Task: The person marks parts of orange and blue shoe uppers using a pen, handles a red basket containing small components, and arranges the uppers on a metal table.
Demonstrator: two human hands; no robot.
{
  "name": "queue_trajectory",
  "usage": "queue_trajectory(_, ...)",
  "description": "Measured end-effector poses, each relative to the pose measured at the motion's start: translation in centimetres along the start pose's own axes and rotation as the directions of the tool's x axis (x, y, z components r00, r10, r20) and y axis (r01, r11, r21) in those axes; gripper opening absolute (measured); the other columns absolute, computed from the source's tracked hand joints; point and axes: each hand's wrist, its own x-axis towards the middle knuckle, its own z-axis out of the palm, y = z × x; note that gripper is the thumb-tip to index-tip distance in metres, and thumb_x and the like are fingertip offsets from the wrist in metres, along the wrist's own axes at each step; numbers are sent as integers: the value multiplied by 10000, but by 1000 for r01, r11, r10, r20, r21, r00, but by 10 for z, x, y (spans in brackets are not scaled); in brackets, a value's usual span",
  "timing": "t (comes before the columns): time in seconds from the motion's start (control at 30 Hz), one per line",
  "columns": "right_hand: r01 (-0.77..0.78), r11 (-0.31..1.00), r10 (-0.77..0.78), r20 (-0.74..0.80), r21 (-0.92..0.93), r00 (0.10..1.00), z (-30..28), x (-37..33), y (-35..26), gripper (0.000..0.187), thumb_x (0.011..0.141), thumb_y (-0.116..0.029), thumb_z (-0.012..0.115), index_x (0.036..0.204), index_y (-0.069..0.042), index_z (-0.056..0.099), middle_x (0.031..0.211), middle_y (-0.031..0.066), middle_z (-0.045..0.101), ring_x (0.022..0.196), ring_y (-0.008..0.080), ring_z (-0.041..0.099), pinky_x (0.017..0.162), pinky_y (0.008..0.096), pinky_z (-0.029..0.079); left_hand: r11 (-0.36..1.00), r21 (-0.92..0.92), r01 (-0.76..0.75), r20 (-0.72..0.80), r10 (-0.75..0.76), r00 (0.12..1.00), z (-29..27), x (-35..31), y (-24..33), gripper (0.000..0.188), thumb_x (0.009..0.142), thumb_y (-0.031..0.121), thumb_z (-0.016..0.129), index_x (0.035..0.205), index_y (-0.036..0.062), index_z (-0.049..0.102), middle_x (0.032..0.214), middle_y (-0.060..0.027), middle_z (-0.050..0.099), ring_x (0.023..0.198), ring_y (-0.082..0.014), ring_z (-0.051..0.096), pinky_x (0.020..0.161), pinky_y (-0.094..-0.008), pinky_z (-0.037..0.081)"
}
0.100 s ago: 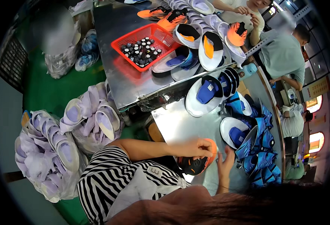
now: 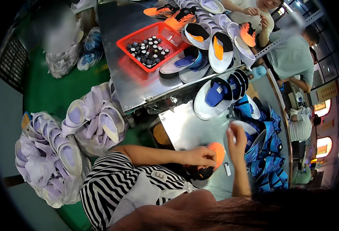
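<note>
My left hand point(image 2: 201, 157) has its fingers pinched on an orange and black shoe upper point(image 2: 217, 151), held low over the metal table close to my body. The hand covers much of the upper's middle. To its right, my right hand point(image 2: 236, 144) is raised apart from the upper, with fingers bent together; a small pale spot shows between them, too small to name. Below it on the table lies a small white and grey bar-shaped object point(image 2: 227, 169). Beside the right hand is a white-soled blue shoe upper point(image 2: 250, 134).
Blue uppers point(image 2: 267, 161) are heaped along the right. White-lined uppers point(image 2: 211, 98) stand beyond my hands. A red basket point(image 2: 125, 48) of small black and white pieces sits on the far table point(image 2: 115, 81). Bags of pale uppers point(image 2: 67, 154) fill the left. Co-workers point(image 2: 292, 57) sit at upper right.
My right hand has lifted away from the upper, upward and slightly right, its fingers drawing together. The bar-shaped object on the table has come into sight. My left hand stays on the upper.
</note>
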Motion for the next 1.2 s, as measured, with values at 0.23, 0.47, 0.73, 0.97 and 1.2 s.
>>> queue_trajectory(0.23,276,960,-279,323,56,905,225,262,-77,410,844,-347,693,1036,12,645,932,173,691,839,292,683,747,378,527,888,354,-295,53,296,954,23,1,-42,116,900,155,647,941,46,644,777,-66,656,701,-110,607,672,-274,474)
queue_trajectory(0.47,45,849,195,391,-526,900,371,317,-63,453,875,-322,606,1186,6,634,1254,191,606,1219,362,540,1011,467,434,916,334,-224,89,205,975,15,-3,-27,119,911,165,635,923,47,636,749,-48,629,648,-105,571,624,-257,452)
queue_trajectory(0.73,288,879,-44,537,-380,842,299,320,-93,540,943,-445,508,1198,20,608,1266,221,571,1188,354,525,994,485,390,939,328,-108,39,100,994,16,3,-16,130,923,176,622,904,47,627,718,-27,598,587,-99,529,568,-239,426)
queue_trajectory(0.97,-27,918,-145,396,396,907,78,206,-96,188,948,-206,496,992,-28,540,878,125,589,818,235,590,749,335,474,972,-218,86,-179,-126,976,12,26,-21,200,916,222,634,887,26,604,674,-6,561,517,-55,469,477,-207,382)
queue_trajectory(1.2,387,850,-350,167,-358,922,-82,-69,-26,361,702,-44,681,1062,-27,654,787,105,643,716,277,659,629,374,534,999,-28,44,-278,-50,959,43,40,0,109,925,123,601,909,16,597,703,-6,558,535,-60,474,483,-203,370)
